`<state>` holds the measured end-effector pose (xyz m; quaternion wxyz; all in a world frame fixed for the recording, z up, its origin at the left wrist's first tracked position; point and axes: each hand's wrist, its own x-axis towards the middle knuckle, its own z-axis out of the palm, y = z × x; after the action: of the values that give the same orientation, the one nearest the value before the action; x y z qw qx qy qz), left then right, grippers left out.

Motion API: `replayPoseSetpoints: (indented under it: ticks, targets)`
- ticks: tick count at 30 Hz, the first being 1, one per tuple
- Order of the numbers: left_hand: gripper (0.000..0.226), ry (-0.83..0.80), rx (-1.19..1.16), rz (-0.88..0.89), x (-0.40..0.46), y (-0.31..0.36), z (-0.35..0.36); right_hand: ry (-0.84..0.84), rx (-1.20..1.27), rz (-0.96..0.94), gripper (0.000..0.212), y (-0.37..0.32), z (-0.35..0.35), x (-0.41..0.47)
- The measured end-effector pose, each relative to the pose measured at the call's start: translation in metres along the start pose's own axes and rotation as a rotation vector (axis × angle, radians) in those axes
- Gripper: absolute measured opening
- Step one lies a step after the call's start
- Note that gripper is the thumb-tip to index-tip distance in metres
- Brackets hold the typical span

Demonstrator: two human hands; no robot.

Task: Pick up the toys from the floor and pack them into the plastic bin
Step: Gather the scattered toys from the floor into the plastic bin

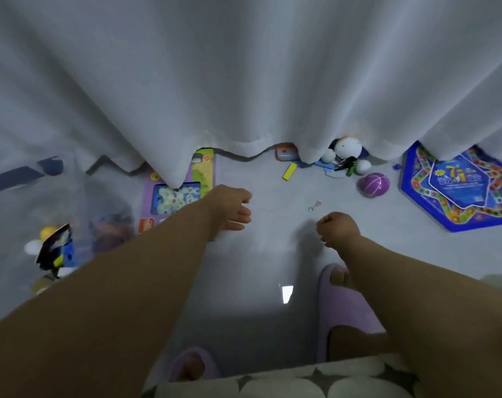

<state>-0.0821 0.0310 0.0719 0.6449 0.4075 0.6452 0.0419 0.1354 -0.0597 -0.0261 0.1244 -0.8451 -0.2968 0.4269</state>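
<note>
Toys lie on the grey floor along a white curtain. A purple toy box [177, 193] is at the left, partly under the curtain. A yellow block [289, 171], a white plush doll [348, 152], a purple ball [374, 184] and a blue hexagonal game board [456, 188] lie further right. A small metal ring piece [314, 206] rests mid-floor. The translucent plastic bin [71, 225] stands at the left with toys inside. My left hand [235, 209] hovers open beside the toy box. My right hand [337, 228] is curled into a fist with nothing visible in it, just below the ring piece.
The white curtain [244, 81] hangs over the far floor and hides parts of several toys. A small orange toy [285, 152] peeks from under it. My feet in purple slippers [344, 305] stand near the bottom.
</note>
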Motion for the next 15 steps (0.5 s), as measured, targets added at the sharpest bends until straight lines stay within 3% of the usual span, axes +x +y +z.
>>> replayPoseSetpoints:
  ticks: [3, 6, 9, 15]
  targets:
    - [0.016, -0.039, -0.069, -0.083, 0.028, -0.022, 0.028, -0.010, -0.054, 0.089, 0.033, 0.014, -0.006, 0.023]
    - [0.012, -0.084, -0.092, -0.139, 0.049, -0.037, 0.049, 0.006, -0.123, 0.091, 0.018, 0.005, -0.006, 0.037]
    - [0.012, -0.074, -0.141, -0.144, 0.070, -0.043, 0.061, 0.086, -0.078, 0.039, 0.030, -0.001, 0.000, 0.053]
    - [0.025, -0.109, -0.289, -0.203, 0.103, -0.043, 0.074, 0.207, -0.131, -0.047, 0.029, -0.011, 0.016, 0.080]
